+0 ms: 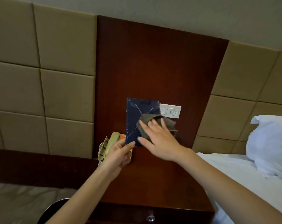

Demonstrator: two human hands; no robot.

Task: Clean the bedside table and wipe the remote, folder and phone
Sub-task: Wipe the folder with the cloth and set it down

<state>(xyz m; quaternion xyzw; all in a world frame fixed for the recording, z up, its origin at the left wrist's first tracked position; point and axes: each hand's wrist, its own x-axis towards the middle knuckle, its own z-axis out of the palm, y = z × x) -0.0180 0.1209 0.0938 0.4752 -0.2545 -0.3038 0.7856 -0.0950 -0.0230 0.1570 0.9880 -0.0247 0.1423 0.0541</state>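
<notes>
From the head camera we saw a dark red-brown bedside table (153,183) meeting a matching wall panel (153,62) at 12 o'clock, with padded headboard squares (56,62) at 9 o'clock, a white bed (234,175) and pillow (269,146) at 3 o'clock, and a drawer knob (150,218) at 6 o'clock, the drawer's contents hidden. Near the centre we held the dark blue folder (137,113) upright before the switch plate (171,110), our left hand (119,156) pinching its lower left corner. Our right hand (159,141), fingers spread straight, pressed a grey cloth (167,125) against the cover, and the cream phone (109,141) sat at 9 o'clock of the folder.
</notes>
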